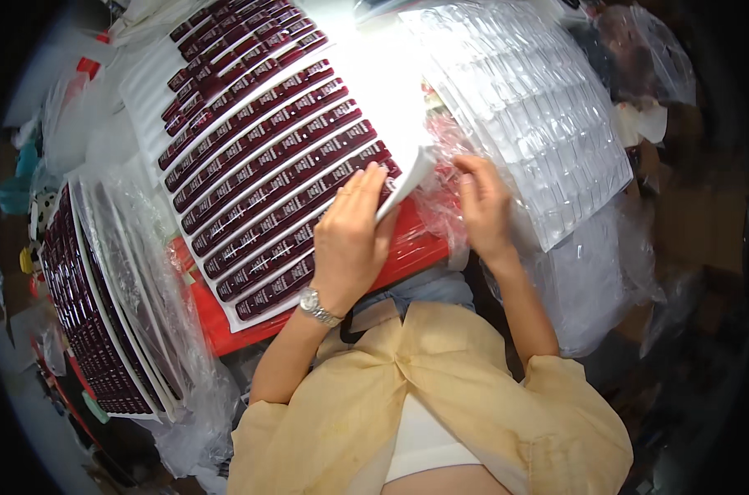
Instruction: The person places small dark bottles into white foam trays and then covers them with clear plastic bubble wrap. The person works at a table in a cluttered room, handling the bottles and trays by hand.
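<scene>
Left hand (351,239) lies palm-down on the lower right corner of a white tray (155,91) filled with rows of dark red pieces (267,177). Fingers extended and close together, pressing flat on the rows; fingertips reach the tray's right edge, where the corner curls upward. Nothing is gripped by this hand as far as visible. A metal watch (318,307) sits on the left wrist.

Right hand (483,206) is just right of the tray corner, on crinkled clear film (440,202). Fingers curled down into the film, thumb side toward the tray; whether they pinch the film or only rest on it cannot be told.

The tray rests tilted on a red surface (407,243), which shows below and right of it. Upper part of the tray is washed out by glare.

Right of the hands: a clear blister sheet (548,124) with a grid of empty pockets, lying flat, its lower left edge near the right hand.

Far left: a stack of similar filled trays (94,322) in clear bags, standing on edge, well apart from both hands.

Beige shirt (440,412) fills the lower frame.
</scene>
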A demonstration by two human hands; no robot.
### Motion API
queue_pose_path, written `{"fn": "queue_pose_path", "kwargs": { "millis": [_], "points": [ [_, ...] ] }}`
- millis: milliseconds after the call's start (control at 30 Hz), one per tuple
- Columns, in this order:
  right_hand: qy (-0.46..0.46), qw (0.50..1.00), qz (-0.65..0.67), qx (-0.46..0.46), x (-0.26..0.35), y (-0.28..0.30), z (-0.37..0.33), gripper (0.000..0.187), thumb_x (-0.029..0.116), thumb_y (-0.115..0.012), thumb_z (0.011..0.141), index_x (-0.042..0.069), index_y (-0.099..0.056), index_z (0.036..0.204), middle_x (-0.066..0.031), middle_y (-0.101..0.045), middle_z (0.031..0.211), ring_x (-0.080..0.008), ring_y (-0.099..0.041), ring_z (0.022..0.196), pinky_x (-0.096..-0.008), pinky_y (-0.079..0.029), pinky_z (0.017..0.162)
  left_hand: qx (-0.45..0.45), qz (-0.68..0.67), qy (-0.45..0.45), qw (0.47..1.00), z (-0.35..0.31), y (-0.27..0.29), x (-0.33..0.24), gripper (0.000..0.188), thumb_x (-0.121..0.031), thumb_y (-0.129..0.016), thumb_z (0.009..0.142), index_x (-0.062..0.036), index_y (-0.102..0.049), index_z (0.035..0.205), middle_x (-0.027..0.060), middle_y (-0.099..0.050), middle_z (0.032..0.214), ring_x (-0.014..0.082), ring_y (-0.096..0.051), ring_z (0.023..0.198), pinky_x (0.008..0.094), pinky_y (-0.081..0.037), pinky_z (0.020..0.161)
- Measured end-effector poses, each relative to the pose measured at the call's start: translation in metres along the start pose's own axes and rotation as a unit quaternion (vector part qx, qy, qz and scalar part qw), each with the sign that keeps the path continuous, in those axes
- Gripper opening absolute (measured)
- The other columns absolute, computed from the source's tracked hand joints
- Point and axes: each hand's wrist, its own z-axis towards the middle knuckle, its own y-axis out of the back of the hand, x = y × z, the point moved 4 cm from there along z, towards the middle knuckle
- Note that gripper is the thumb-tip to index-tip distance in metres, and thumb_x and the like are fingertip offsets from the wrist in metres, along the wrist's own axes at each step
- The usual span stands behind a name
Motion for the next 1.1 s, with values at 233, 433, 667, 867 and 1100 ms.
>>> {"fn": "queue_pose_path", "kwargs": {
  "millis": [233,433,667,867,1100],
  "points": [
    [0.16,0.949,-0.243,0.122,0.011,-0.054,0.009,0.046,0.018,-0.067,0.079,0.004,-0.055,0.121,-0.0124,-0.047,0.133,-0.0321,-0.04,0.128,-0.0455,-0.036,0.102,0.056,-0.062,0.062,0.995,0.009,0.011,-0.003,0.04,-0.003,-0.061,0.085,0.0055,-0.051,0.122,0.0241,-0.059,0.118,0.0381,-0.059,0.106,0.0403,-0.049,0.09],
    [0.132,0.956,-0.25,0.078,-0.021,-0.016,0.003,0.039,0.004,-0.058,0.08,0.001,-0.057,0.119,-0.0134,-0.052,0.129,-0.0279,-0.047,0.123,-0.0393,-0.04,0.099,0.084,-0.056,0.048,0.994,-0.001,0.011,-0.001,0.042,-0.001,-0.061,0.084,0.0057,-0.049,0.123,0.0254,-0.057,0.119,0.0395,-0.058,0.108,0.0414,-0.048,0.091],
    [0.104,0.991,-0.085,0.024,-0.016,-0.008,0.034,0.035,-0.006,-0.052,0.081,-0.003,-0.058,0.115,-0.0194,-0.057,0.12,-0.0359,-0.054,0.111,-0.0396,-0.045,0.093,0.053,0.247,-0.104,0.962,-0.031,-0.05,0.001,0.048,-0.006,-0.06,0.079,0.0001,-0.052,0.126,0.0182,-0.052,0.132,0.0356,-0.051,0.12,0.0476,-0.042,0.1],
    [0.027,0.97,-0.235,0.048,0.018,0.019,-0.016,0.033,-0.002,-0.06,0.078,0.0,-0.058,0.111,-0.0167,-0.058,0.103,-0.0338,-0.059,0.096,-0.0408,-0.049,0.08,0.082,0.295,-0.098,0.947,-0.045,-0.059,0.017,0.055,-0.025,-0.064,0.081,-0.0091,-0.051,0.132,0.0124,-0.04,0.145,0.032,-0.036,0.133,0.0648,-0.017,0.107],
    [-0.021,0.956,-0.264,0.126,-0.002,0.013,-0.019,0.021,0.005,-0.063,0.081,0.002,-0.056,0.1,-0.0151,-0.055,0.098,-0.0325,-0.06,0.089,-0.0411,-0.049,0.07,-0.003,0.137,-0.009,0.991,-0.016,-0.029,0.013,0.045,-0.028,-0.073,0.075,-0.0096,-0.062,0.114,0.0054,-0.057,0.106,0.0243,-0.051,0.102,0.049,-0.031,0.098]
  ]
}}
